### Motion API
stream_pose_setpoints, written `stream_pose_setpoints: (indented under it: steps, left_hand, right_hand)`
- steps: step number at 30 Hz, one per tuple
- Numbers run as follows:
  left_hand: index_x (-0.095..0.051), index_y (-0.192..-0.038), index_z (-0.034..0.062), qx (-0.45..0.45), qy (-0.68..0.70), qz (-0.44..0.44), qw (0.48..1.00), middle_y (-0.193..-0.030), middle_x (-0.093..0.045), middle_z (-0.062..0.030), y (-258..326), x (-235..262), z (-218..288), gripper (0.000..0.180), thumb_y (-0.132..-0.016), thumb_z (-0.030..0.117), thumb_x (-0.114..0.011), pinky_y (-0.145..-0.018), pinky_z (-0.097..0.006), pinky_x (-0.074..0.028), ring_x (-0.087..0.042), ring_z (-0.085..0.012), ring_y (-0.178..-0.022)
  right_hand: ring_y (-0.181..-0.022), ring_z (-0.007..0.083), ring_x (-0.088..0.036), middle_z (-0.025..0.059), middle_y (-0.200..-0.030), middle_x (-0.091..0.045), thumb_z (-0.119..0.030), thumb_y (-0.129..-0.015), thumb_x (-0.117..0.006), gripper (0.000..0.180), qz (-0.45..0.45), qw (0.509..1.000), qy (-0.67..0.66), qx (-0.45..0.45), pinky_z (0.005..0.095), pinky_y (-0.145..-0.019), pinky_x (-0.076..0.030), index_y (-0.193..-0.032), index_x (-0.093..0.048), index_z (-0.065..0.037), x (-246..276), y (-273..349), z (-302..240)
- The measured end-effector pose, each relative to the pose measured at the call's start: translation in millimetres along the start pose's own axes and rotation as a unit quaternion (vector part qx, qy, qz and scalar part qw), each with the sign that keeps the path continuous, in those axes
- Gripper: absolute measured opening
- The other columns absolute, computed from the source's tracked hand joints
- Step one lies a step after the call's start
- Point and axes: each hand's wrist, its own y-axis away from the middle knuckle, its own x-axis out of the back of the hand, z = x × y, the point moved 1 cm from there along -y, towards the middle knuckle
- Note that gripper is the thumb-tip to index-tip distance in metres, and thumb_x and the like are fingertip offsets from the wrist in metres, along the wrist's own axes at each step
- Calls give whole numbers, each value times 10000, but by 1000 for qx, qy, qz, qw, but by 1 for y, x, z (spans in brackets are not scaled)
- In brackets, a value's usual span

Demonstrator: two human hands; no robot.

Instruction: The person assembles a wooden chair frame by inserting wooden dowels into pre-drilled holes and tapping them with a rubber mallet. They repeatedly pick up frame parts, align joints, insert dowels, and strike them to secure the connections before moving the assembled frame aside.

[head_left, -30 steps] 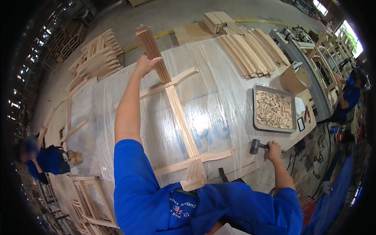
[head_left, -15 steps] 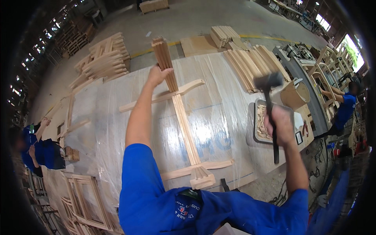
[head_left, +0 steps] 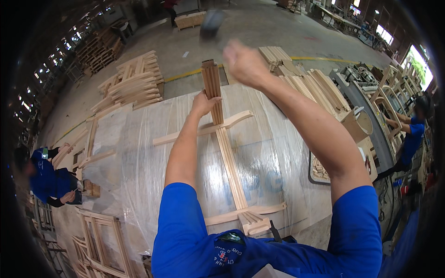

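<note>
My left hand (head_left: 203,104) is wrapped round a bundle of wooden slats (head_left: 211,81), which stands up on the far curved rail (head_left: 238,119). More slats (head_left: 232,167) run from that rail toward me to a near rail (head_left: 273,208), where a small wooden block (head_left: 256,224) rests close to my body. My right arm is raised over the far side of the table, the right hand (head_left: 243,62) closed round a mallet. Motion smears the dark mallet head (head_left: 212,24) beyond the bundle's top, and the handle barely shows.
Plastic film covers the table (head_left: 134,153). Wooden parts are stacked at far left (head_left: 139,76), slats at far right (head_left: 317,92). My right forearm partly hides a tray of dowels (head_left: 320,171) near a brown bucket (head_left: 359,125). Co-workers stand left (head_left: 46,180) and right (head_left: 412,134).
My right hand has swung the mallet from above the dowel tray up, away and to the left, beyond the bundle. My left hand still holds the slats; the whole view has shifted slightly.
</note>
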Motion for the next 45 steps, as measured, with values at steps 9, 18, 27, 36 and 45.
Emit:
stream_pose_setpoints:
  steps: [9,18,27,36,45]
  left_hand:
    - [-646,-1324,13,43,-12,24,999,-1218,-760,-192,17,1,-17,634,-868,407,-842,-980,-417,-557,-731,-332,-1139]
    - [-659,-1304,17,-9,9,5,1000,-1200,-764,-196,2,-5,-21,614,-868,412,-832,-964,-418,-555,-734,-344,-1120]
    - [-597,-1368,-32,0,-50,120,992,-1155,-756,-222,56,4,-43,730,-900,496,-784,-954,-414,-535,-721,-331,-1106]
    - [-682,-1194,-25,145,56,-109,982,-1011,-728,-117,335,-64,-62,349,-985,252,-721,-808,-350,-546,-675,-209,-888]
    - [-699,-1088,-23,304,56,-44,950,-938,-728,-55,477,-107,18,173,-1010,130,-706,-742,-243,-493,-639,-95,-810]
  right_hand:
    - [-518,241,-613,142,-752,-664,-323,-1061,-531,324,-193,938,-210,-198,393,-467,-491,-1126,-662,-34,50,-19,-19]
    - [-743,405,-723,225,-936,-753,-312,-1044,-500,347,-201,978,25,-39,501,-705,-604,-1157,-681,-38,-3,21,18]
    - [-763,390,-694,212,-866,-713,-369,-1037,-623,322,-209,932,-128,-267,447,-684,-524,-1140,-726,-81,132,296,36]
    - [-936,397,-704,162,-982,-735,-285,-939,-735,263,-283,806,118,-506,514,-829,-541,-1151,-738,-129,279,591,59]
    - [-973,393,-663,176,-1013,-655,-187,-934,-717,195,-75,880,157,-443,506,-817,-531,-1104,-748,-96,290,585,198]
